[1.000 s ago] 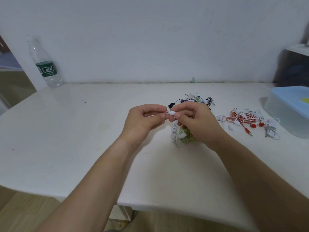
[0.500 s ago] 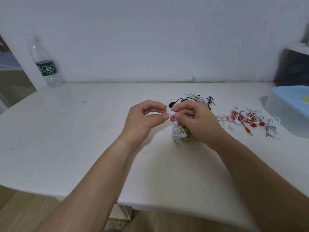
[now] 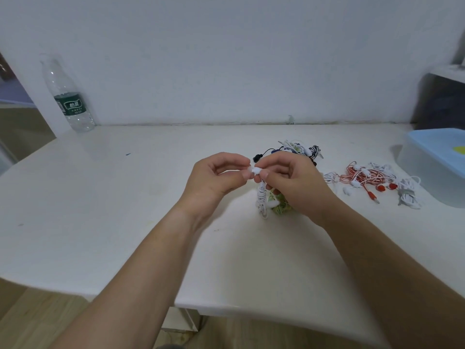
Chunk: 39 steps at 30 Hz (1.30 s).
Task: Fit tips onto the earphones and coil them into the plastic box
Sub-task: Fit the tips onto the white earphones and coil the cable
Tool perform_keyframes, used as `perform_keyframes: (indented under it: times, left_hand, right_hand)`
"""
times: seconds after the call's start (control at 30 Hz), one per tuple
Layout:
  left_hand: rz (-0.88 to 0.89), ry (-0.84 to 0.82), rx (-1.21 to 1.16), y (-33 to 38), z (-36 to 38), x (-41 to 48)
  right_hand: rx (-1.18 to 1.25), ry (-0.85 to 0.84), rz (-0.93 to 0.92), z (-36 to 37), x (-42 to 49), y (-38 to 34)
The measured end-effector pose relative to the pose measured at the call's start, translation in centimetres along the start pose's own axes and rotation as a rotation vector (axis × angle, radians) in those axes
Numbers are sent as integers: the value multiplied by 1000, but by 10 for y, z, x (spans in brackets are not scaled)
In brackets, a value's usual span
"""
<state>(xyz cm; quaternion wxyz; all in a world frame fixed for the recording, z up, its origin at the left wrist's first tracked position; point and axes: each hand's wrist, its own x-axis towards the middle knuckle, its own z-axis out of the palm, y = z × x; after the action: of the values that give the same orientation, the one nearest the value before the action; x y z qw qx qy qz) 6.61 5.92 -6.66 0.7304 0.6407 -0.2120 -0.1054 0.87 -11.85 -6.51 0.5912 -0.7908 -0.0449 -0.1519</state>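
We count one plastic box (image 3: 422, 177), pale with a blue lid on it, at the right edge of the tabletop (image 3: 125, 222). One clear water bottle (image 3: 68, 96) with a green label stands upright at the far left corner. Two bare hands meet above the middle of the tabletop: the left hand (image 3: 214, 182) and the right hand (image 3: 294, 187) each pinch an end of one white earphone (image 3: 256, 170) with thumb and forefinger, and its cord (image 3: 262, 197) hangs down in a bunch from the right hand.

We see three heaps of earphones: an orange and white heap (image 3: 367, 177) near the box, a dark and white heap (image 3: 299, 149) behind the right hand, and a small green bundle (image 3: 280, 206) under it.

The tabletop is white and smooth, set against a plain white wall (image 3: 226, 59), with wood flooring (image 3: 37, 318) below.
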Motion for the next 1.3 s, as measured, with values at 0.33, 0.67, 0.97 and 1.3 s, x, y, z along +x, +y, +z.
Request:
perform_keyframes:
  times: [0.33, 0.67, 0.97, 1.3]
  left_hand:
    - [-52, -18, -79, 2, 0, -1]
    - [-105, -58, -181, 2, -1, 0]
    - [-159, -136, -208, 3, -2, -2]
    - [-148, -158, -190, 3, -1, -3]
  right_hand:
    - [27, 21, 32, 1, 0, 0]
    - [60, -8, 40, -1, -2, -2]
    - [62, -130, 3, -10, -4, -4]
    - [27, -140, -5, -10, -5, -4]
